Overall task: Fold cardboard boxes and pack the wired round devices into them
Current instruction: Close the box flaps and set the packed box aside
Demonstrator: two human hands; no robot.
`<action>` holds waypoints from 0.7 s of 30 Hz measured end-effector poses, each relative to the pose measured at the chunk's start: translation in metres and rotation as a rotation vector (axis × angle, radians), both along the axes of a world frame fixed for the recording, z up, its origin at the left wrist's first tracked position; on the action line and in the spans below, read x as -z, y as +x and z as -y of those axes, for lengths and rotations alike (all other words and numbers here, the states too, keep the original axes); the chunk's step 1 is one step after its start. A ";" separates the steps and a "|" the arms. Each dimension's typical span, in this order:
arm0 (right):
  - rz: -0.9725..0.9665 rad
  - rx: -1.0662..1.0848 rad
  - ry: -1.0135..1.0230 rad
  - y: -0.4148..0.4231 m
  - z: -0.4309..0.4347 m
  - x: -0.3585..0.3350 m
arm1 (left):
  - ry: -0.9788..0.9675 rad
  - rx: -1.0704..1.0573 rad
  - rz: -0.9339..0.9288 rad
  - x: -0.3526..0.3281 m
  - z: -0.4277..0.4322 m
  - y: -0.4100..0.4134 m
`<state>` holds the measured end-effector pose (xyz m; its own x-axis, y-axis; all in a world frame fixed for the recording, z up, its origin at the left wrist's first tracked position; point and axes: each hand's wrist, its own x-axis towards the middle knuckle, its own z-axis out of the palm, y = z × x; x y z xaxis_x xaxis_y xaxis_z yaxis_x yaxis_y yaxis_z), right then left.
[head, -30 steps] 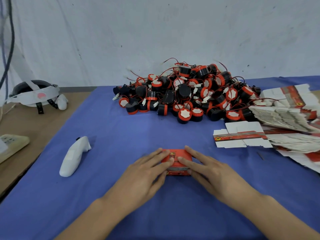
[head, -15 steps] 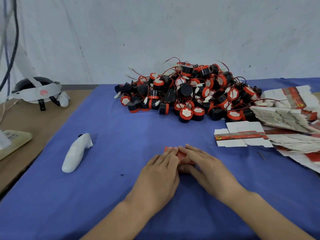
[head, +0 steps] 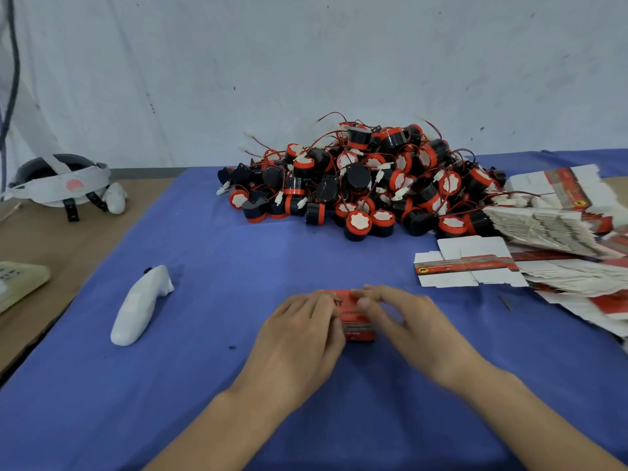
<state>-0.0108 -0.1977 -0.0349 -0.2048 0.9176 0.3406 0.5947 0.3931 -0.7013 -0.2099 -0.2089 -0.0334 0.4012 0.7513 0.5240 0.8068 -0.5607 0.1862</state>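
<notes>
Near centre on the blue cloth, the small red box is hemmed in: fingers of the left hand are laid close together over its left end, those of the right hand bent onto its top, pinch or press cannot be told. Light thin card, judged easily crushed; the folded edges should be held
</notes>
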 end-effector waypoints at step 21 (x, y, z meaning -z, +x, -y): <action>0.308 0.340 -0.230 -0.047 -0.042 -0.010 | -0.574 -0.371 0.166 -0.009 -0.061 0.039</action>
<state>-0.0573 -0.1556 -0.0246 0.0591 0.9939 0.0927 0.8549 -0.0024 -0.5187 -0.1709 -0.1483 -0.0249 0.0137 0.9993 0.0353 0.8610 -0.0298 0.5078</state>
